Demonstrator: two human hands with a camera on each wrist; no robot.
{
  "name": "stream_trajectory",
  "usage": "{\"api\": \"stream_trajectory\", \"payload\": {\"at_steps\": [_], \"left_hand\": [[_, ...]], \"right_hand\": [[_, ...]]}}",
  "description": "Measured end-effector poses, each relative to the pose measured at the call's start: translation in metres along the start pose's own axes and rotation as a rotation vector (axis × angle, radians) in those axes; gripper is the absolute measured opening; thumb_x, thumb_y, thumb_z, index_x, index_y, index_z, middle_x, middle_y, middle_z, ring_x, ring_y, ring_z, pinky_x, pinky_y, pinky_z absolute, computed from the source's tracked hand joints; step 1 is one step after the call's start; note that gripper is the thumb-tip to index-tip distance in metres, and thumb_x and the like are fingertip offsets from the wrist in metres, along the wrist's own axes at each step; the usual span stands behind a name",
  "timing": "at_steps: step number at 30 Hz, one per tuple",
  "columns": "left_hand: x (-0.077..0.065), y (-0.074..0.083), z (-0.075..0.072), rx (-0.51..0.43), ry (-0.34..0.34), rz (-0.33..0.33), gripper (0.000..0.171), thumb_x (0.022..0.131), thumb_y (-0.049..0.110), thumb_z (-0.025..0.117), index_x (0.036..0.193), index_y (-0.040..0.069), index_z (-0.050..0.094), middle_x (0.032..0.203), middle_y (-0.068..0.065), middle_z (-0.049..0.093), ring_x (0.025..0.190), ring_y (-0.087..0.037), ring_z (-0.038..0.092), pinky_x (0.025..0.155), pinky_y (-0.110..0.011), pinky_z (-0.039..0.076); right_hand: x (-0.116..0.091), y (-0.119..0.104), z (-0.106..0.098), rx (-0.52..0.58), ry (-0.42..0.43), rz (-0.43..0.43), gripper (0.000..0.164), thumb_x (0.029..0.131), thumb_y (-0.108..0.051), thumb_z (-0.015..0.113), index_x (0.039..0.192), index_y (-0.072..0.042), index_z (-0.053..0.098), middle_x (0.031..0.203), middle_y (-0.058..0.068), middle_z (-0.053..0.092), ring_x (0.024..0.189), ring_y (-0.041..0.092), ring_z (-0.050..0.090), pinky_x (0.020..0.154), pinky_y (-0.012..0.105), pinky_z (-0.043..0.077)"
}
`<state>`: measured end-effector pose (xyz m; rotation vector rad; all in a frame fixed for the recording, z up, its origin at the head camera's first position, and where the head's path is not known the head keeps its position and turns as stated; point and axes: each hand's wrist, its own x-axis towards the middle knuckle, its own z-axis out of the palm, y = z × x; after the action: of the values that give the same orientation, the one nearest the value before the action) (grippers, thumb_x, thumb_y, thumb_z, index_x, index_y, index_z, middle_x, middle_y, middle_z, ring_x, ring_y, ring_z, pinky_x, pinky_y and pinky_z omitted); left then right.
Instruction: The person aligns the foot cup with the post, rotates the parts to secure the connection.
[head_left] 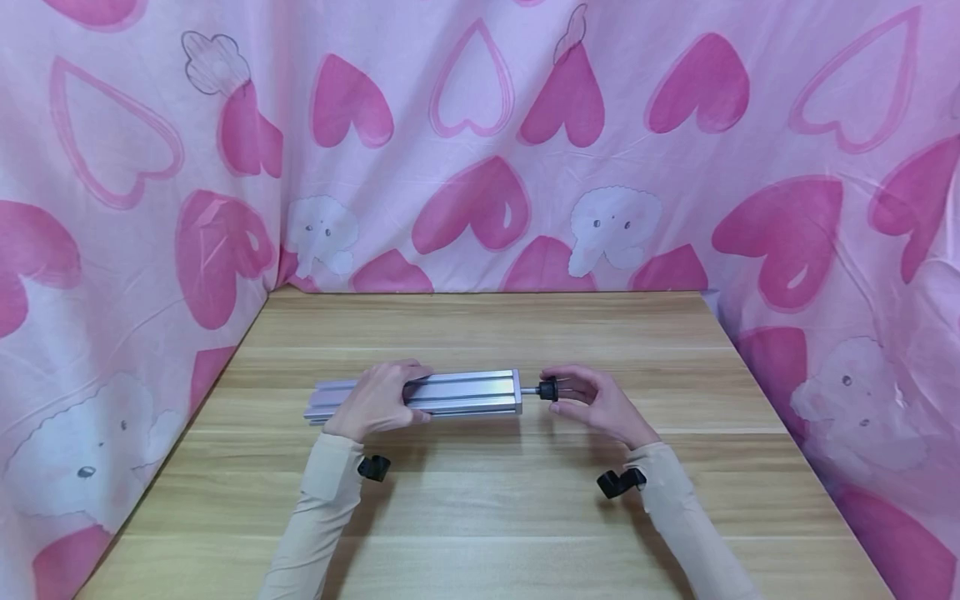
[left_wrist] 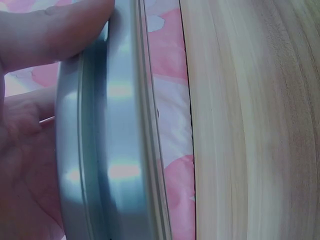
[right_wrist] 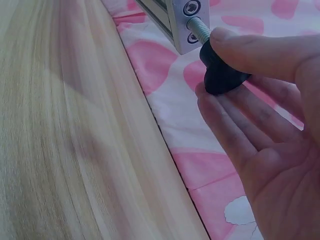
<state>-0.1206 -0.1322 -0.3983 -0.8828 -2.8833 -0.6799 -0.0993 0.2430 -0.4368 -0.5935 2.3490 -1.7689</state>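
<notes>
My left hand grips a silver slotted aluminium profile from above, nearer its left end. In the left wrist view the thumb lies along one side of the grooved metal, with the other fingers behind it. A flat end plate with socket-head screws caps the profile's right end. From this plate sticks out a threaded rod that carries a flared black knob. My right hand pinches the knob, thumb on top and fingertips below. The profile is held above the table, lying almost level.
A wood-grain table spreads under both hands. Pink cloth with hearts hangs along the back and both sides, right at the table's edges. Black camera mounts stick out inward from both wrists.
</notes>
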Motion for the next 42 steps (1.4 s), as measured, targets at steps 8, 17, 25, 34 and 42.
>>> {"api": "stream_trajectory", "payload": {"at_steps": [8,17,25,34,42], "left_hand": [[-0.0012,-0.0002,0.0005,0.001,0.001,0.005,0.063,0.065,0.028,0.087,0.123,0.008,0.072,0.118,-0.009,0.074,0.108,-0.028,0.070,0.093,-0.048,0.055],[-0.0004,0.0001,-0.0010,-0.002,-0.003,-0.006,0.064,0.065,0.028,0.086,0.124,0.007,0.072,0.118,-0.009,0.074,0.110,-0.029,0.069,0.095,-0.049,0.054],[0.0003,-0.0006,-0.0008,-0.010,-0.007,-0.014,0.063,0.066,0.029,0.085,0.124,0.008,0.072,0.118,-0.008,0.073,0.111,-0.028,0.069,0.095,-0.049,0.054],[0.0004,0.0010,-0.0005,-0.007,-0.009,0.000,0.063,0.066,0.029,0.086,0.124,0.007,0.072,0.116,-0.007,0.074,0.109,-0.026,0.070,0.094,-0.048,0.055],[0.0005,0.0007,-0.0014,-0.023,-0.014,-0.004,0.062,0.068,0.028,0.085,0.124,0.006,0.071,0.118,-0.008,0.074,0.110,-0.027,0.069,0.095,-0.048,0.054]], "right_hand": [[0.0049,0.0015,0.0026,0.055,-0.008,0.171,0.044,0.103,-0.036,0.058,0.125,0.001,0.065,0.104,0.019,0.076,0.092,0.040,0.074,0.080,0.043,0.061],[0.0032,0.0009,0.0024,-0.023,-0.021,0.168,0.049,0.105,-0.039,0.052,0.135,-0.001,0.060,0.112,0.019,0.074,0.096,0.034,0.074,0.085,0.033,0.060],[-0.0020,-0.0012,0.0011,0.036,-0.014,0.043,0.059,0.089,-0.007,0.075,0.143,-0.021,0.056,0.143,0.011,0.058,0.121,0.031,0.065,0.100,0.036,0.055],[0.0023,0.0001,0.0010,0.072,-0.035,0.153,0.040,0.102,-0.032,0.060,0.125,0.000,0.066,0.103,0.020,0.075,0.087,0.032,0.075,0.080,0.044,0.061],[0.0058,-0.0024,0.0041,0.093,-0.053,0.192,0.058,0.109,-0.041,0.040,0.119,0.012,0.063,0.095,0.025,0.074,0.082,0.034,0.075,0.075,0.044,0.062]]}}
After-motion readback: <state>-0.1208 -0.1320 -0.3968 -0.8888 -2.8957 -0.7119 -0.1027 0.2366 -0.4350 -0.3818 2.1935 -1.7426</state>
